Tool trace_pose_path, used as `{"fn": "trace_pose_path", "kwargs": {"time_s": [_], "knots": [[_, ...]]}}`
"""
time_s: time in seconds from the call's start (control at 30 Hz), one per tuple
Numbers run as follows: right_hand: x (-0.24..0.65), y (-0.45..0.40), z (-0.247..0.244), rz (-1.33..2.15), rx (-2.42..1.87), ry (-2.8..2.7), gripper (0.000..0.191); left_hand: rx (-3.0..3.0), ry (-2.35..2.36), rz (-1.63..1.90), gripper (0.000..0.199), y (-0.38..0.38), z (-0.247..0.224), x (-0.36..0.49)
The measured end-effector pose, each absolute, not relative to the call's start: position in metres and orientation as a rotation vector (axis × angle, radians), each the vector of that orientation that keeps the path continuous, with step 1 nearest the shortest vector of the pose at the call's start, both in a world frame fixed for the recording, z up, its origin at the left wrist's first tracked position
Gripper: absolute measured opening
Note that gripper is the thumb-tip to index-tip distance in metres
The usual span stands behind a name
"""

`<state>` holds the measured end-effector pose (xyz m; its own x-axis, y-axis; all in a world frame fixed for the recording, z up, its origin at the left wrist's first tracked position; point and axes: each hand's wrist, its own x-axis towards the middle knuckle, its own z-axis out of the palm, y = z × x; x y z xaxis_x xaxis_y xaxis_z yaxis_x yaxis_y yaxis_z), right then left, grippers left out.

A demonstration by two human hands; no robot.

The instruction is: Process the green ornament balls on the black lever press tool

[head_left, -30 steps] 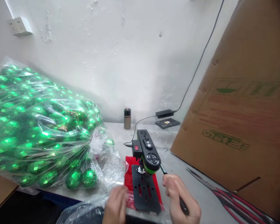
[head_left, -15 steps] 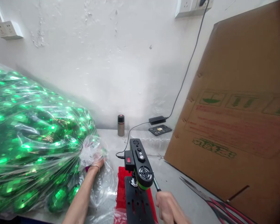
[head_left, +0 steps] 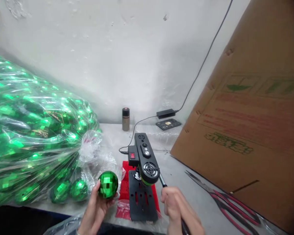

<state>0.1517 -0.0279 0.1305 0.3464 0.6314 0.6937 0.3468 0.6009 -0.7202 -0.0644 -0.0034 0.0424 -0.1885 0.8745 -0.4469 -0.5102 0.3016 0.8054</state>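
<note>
In my left hand (head_left: 98, 204) rests a shiny green faceted ball (head_left: 108, 184), fingers curled round its left side and underside, just left of the machine. My right hand (head_left: 175, 207) is wrapped round the lever handle (head_left: 185, 227) on the machine's right side. The black machine (head_left: 147, 156) has round vents, buttons and a red switch, and stands over a slotted black base plate (head_left: 142, 195). Beneath that plate lies a red pad (head_left: 124, 186). To the left, a big clear plastic bag (head_left: 89, 148) bulges with many similar green balls.
Red-handled scissors (head_left: 218, 195) lie on the grey table at right, beside a large cardboard box (head_left: 235, 130). Along the wall stand a small dark-capped bottle (head_left: 125, 120), a phone (head_left: 168, 123) and a black power adapter (head_left: 166, 113), its cable running to the machine.
My left hand has come out of the bag's opening toward me and now holds a green ball. My right hand stays on the lever. The view has tilted down slightly.
</note>
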Motion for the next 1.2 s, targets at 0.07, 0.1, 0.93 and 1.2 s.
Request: {"fn": "trace_pose_path", "kwargs": {"time_s": [0.07, 0.1, 0.93, 1.2], "knots": [[0.157, -0.027, 0.131, 0.206, -0.918, -1.346, 0.028, 0.295, 1.177, 1.341, 0.058, -0.014, 0.033, -0.044], [0.159, -0.027, 0.131, 0.198, -0.896, -1.38, 0.028, 0.286, 1.173, 1.35, 0.057, -0.017, 0.028, -0.035], [0.166, -0.031, 0.133, 0.255, -0.887, -1.475, 0.026, 1.251, 1.67, 1.069, 0.079, -0.01, 0.0, -0.043], [0.169, -0.023, 0.154, 0.15, -0.889, -1.534, 0.028, 0.734, 1.39, 1.333, 0.077, -0.008, 0.013, -0.033]]}}
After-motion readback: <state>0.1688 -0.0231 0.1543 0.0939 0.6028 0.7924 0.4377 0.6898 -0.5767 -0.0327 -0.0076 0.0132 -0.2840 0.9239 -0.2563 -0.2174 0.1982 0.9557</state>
